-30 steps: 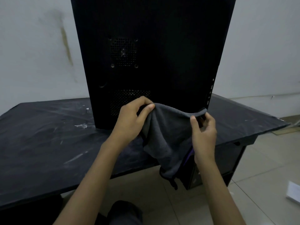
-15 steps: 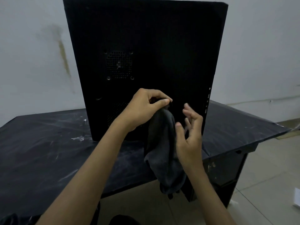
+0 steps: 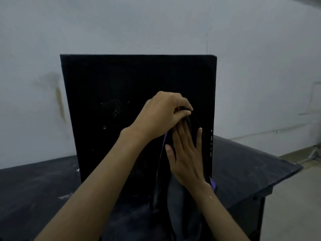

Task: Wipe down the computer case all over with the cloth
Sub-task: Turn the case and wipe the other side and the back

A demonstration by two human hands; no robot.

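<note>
The left hand (image 3: 163, 115) pinches the top of the cloth (image 3: 175, 197) between thumb and curled fingers, while the right hand (image 3: 186, 153) lies just below that pinch, fingers straight and together, flat on the hanging cloth. The cloth hangs in front of the computer case (image 3: 121, 80), which stands on the table (image 3: 34, 188) behind the pinch. The 2 hands should probably fold it into a flat pad before pressing it on.

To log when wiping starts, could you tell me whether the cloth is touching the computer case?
Cannot tell. In the head view the cloth hangs from the left hand before the computer case, dark on dark; no contact or gap shows.
</note>
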